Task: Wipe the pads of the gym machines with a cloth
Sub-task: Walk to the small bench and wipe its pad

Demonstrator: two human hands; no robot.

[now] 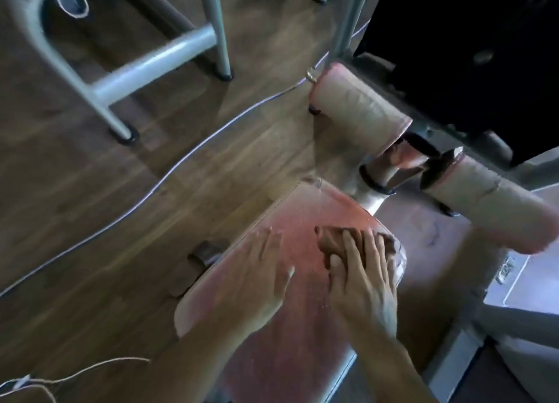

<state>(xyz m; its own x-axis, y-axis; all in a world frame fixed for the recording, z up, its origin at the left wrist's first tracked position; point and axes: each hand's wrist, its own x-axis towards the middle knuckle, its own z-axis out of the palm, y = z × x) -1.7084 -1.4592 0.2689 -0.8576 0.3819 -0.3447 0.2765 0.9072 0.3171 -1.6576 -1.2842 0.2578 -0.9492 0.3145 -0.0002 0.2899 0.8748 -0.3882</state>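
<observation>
A worn red seat pad (302,215) of a gym machine fills the lower middle of the view. My left hand (257,278) lies flat on its left part, fingers spread, holding nothing. My right hand (363,272) presses a dark brown cloth (332,239) onto the pad's far right part, fingers over the cloth. Beyond the seat, two tan roller pads with red ends stick out from the frame: one at the upper middle (357,112) and one at the right (496,203).
A grey metal tube frame (145,70) stands on the wooden floor at the upper left. A pale cable (187,151) snakes across the floor. A black machine body (469,46) fills the upper right. Grey frame parts (514,321) lie at the right.
</observation>
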